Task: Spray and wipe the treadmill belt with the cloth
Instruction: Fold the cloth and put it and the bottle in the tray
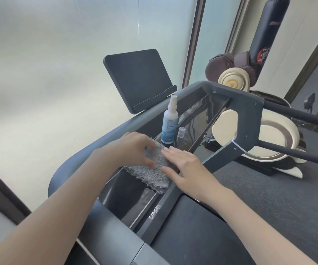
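Note:
A grey shaggy cloth (150, 173) lies folded on the glossy black console tray (127, 194) of the treadmill. My left hand (133, 148) presses on the cloth's far end with curled fingers. My right hand (184, 165) rests flat on the cloth's right side, fingers extended. A white and blue spray bottle (170, 121) stands upright on the tray just beyond the cloth, with its clear cap (181, 132) standing beside it. The dark treadmill belt (192, 232) shows at the bottom, below my right forearm.
A black tablet screen (139, 77) rises behind the console. The grey handrail frame (248, 119) runs along the right. Beyond it are a cream and brown machine (272, 138), a black punching bag (267, 35) and grey carpet (280, 190). Frosted glass fills the left.

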Demonstrator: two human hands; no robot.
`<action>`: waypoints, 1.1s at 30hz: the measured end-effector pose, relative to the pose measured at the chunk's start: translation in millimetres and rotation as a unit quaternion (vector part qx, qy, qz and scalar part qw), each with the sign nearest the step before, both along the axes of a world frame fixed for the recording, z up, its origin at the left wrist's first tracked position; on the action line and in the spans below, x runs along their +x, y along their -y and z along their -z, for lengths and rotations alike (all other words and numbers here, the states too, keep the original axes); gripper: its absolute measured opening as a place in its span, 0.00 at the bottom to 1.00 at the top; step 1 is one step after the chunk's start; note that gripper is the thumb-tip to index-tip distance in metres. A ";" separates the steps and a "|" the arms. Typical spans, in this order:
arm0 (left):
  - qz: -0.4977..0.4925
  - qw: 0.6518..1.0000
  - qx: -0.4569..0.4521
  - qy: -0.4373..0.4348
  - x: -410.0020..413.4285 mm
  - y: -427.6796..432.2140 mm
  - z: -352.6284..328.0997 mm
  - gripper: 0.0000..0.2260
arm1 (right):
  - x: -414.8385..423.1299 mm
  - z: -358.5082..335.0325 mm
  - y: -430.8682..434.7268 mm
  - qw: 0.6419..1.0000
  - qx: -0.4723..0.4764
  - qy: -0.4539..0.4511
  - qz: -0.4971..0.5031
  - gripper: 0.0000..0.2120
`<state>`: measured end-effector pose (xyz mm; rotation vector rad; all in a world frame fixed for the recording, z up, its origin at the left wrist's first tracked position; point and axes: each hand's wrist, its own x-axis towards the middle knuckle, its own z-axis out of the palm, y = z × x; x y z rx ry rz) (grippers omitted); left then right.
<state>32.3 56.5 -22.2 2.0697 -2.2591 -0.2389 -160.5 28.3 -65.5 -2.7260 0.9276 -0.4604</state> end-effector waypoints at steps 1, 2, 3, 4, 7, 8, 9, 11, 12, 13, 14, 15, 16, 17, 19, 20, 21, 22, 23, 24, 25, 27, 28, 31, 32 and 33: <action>0.003 1.000 0.014 0.008 -0.6 -1.8 2.7 0.28 | -0.4 2.6 -1.0 0.999 0.004 -0.035 -0.004 0.26; 0.006 1.000 0.023 0.010 -0.5 -2.7 5.1 0.29 | -1.1 4.8 -0.9 0.998 0.012 -0.056 -0.004 0.27; 0.007 0.999 0.031 0.006 0.0 -3.3 5.9 0.30 | -1.9 5.1 -1.1 0.998 0.020 -0.063 -0.004 0.27; 0.007 0.999 0.037 -0.001 0.1 -4.0 5.3 0.30 | -2.5 4.9 -0.7 0.998 0.028 -0.061 -0.005 0.27; -0.008 0.998 0.044 -0.054 2.5 -5.6 1.1 0.26 | -5.1 -0.1 0.7 0.998 0.049 -0.025 -0.015 0.27; -0.022 0.994 0.038 -0.098 4.2 -5.7 -1.0 0.23 | -6.8 -3.3 1.7 0.999 0.053 0.006 -0.010 0.25; -0.039 0.987 0.023 -0.153 5.8 -4.7 -3.5 0.21 | -9.2 -8.2 3.6 0.997 0.055 0.047 0.006 0.23; -0.077 0.961 -0.035 -0.265 7.2 0.5 -8.5 0.19 | -15.3 -19.4 11.8 0.990 0.051 0.121 0.055 0.16; -0.092 0.944 -0.071 -0.310 6.3 5.0 -10.7 0.19 | -18.0 -24.6 19.0 0.986 0.042 0.142 0.080 0.13; -0.105 0.926 -0.102 -0.347 4.3 10.6 -12.8 0.20 | -19.9 -28.9 27.9 0.982 0.032 0.152 0.103 0.11; -0.116 0.911 -0.124 -0.377 1.3 16.5 -14.5 0.21 | -20.5 -32.3 37.9 0.980 0.023 0.157 0.123 0.10; -0.123 0.898 -0.136 -0.400 -2.5 23.0 -15.9 0.23 | -20.1 -34.6 48.8 0.977 0.017 0.159 0.140 0.10; -0.126 0.891 -0.139 -0.414 -6.2 29.7 -16.1 0.25 | -18.2 -36.4 59.5 0.976 0.012 0.157 0.153 0.10; -0.125 0.888 -0.138 -0.420 -9.8 36.3 -15.3 0.28 | -15.8 -37.2 69.5 0.975 0.010 0.151 0.163 0.10; -0.121 0.884 -0.129 -0.432 -15.6 48.4 -10.9 0.31 | -8.4 -36.9 87.1 0.976 0.016 0.126 0.175 0.12; -0.118 0.878 -0.122 -0.447 -17.8 52.3 -8.2 0.32 | -4.2 -35.8 93.6 0.978 0.025 0.110 0.176 0.13; -0.114 0.871 -0.115 -0.465 -19.6 55.4 -5.5 0.32 | -0.2 -34.0 99.1 0.979 0.032 0.094 0.176 0.14; -0.110 0.864 -0.112 -0.479 -21.1 58.7 -2.8 0.31 | 3.7 -31.9 104.3 0.980 0.038 0.078 0.178 0.15; -0.104 0.860 -0.110 -0.488 -22.4 60.7 -0.9 0.29 | 7.1 -29.4 108.5 0.981 0.043 0.066 0.179 0.16; -0.101 0.858 -0.112 -0.491 -23.4 62.4 1.0 0.26 | 10.1 -26.7 111.7 0.981 0.050 0.061 0.179 0.16; -0.097 0.857 -0.117 -0.492 -24.0 64.0 2.2 0.23 | 12.5 -24.6 114.2 0.981 0.055 0.064 0.177 0.16; -0.095 0.854 -0.128 -0.496 -24.6 65.5 3.9 0.19 | 16.2 -21.6 116.5 0.981 0.054 0.073 0.171 0.13; -0.096 0.851 -0.129 -0.499 -24.7 66.1 4.6 0.18 | 17.8 -20.2 117.2 0.981 0.048 0.075 0.172 0.12; -0.100 0.846 -0.130 -0.507 -24.7 66.6 6.4 0.18 | 19.9 -17.0 117.0 0.981 0.037 0.078 0.175 0.09; -0.100 0.845 -0.130 -0.508 -24.8 67.1 6.7 0.18 | 20.0 -19.9 116.3 0.978 0.039 0.091 0.182 0.09; -0.101 0.845 -0.130 -0.510 -24.7 67.7 6.9 0.18 | 19.8 -26.8 115.8 0.973 0.042 0.122 0.192 0.08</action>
